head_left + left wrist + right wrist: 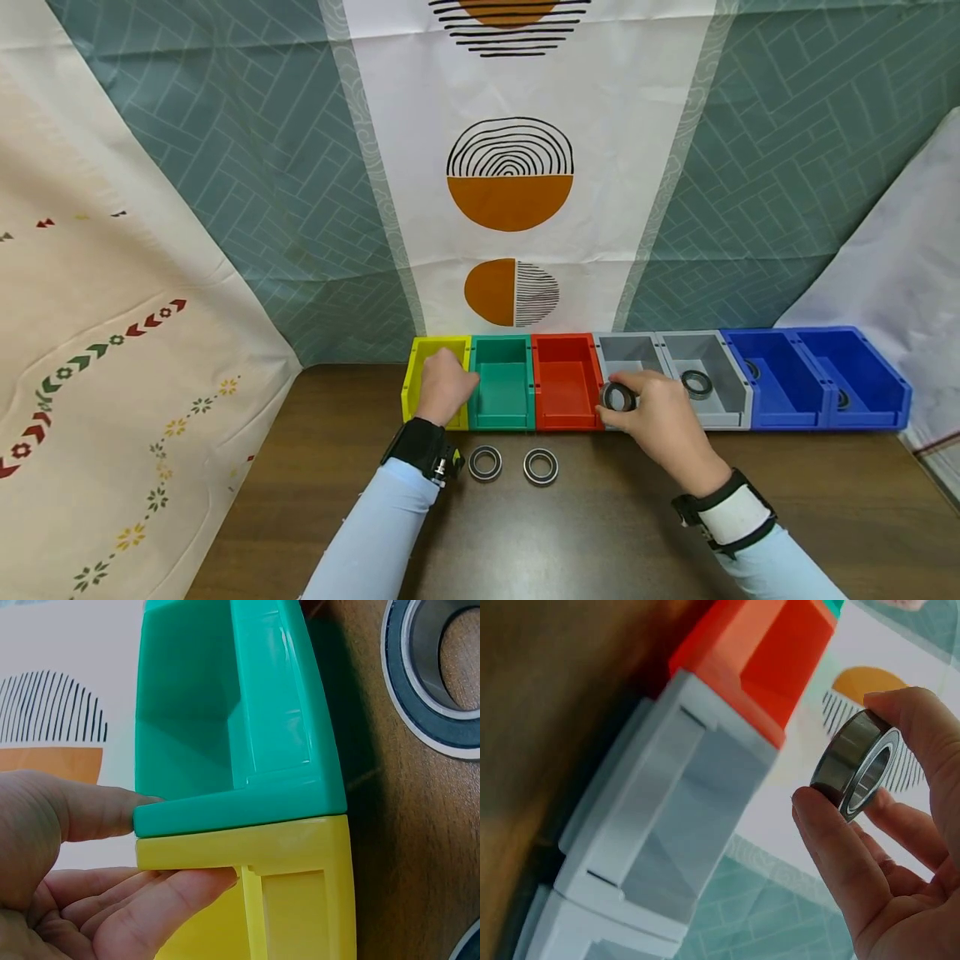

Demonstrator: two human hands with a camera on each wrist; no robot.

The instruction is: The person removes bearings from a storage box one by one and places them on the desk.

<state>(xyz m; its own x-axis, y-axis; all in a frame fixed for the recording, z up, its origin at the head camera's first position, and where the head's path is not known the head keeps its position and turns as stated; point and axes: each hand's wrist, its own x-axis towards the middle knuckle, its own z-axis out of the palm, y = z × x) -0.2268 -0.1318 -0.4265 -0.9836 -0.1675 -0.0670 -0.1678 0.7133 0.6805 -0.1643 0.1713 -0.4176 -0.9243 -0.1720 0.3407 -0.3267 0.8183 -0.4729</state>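
My right hand point(667, 417) pinches a ball bearing point(855, 761) between thumb and fingertips. In the head view this bearing overlaps the front of the first grey bin point(628, 350), beside the red bin point(568, 375). My left hand point(446, 385) grips the adjoining side walls of the yellow bin point(300, 840) and the green bin point(217, 819), with the thumb on the green side and the fingers on the yellow side. Two more bearings, a left one point(485, 463) and a right one point(541, 467), lie flat on the table in front of the bins.
One bearing point(697, 384) lies in the second grey bin point(738, 408). The two blue bins point(862, 419) at the right end each hold a bearing, partly hidden by the walls. The bins stand in a row on the brown table point(600, 542), against a patterned cloth point(510, 300).
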